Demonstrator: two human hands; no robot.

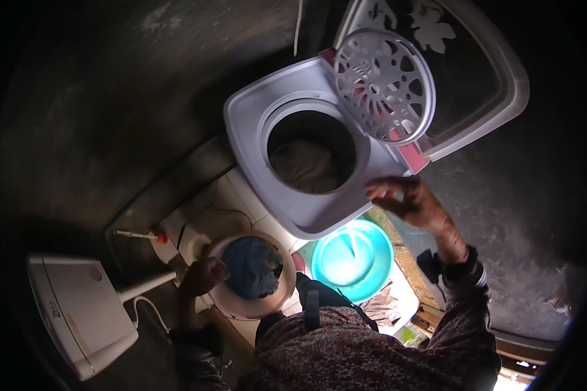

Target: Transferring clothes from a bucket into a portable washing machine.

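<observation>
A small white top-loading washing machine (248,124) stands ahead with its round drum mouth uncovered. Pale cloth (303,163) lies inside the drum. The perforated round inner lid (374,89) is tipped up at the machine's right side, in front of the raised see-through outer lid (512,85). My right hand (411,201) hovers by the machine's near right corner, fingers loosely bent and apart, holding nothing. My left hand (205,277) is at the left rim of a pale basin (218,303) with blue cloth (251,266) in it. Its fingers are in shadow.
A turquoise tub (385,251) sits on the floor right of the basin. Crumpled cloth (381,306) lies below the tub. At the left, a white cistern (85,309) with a pipe (147,285) is fixed near the dark wall. White floor tiles (244,192) show beside the machine.
</observation>
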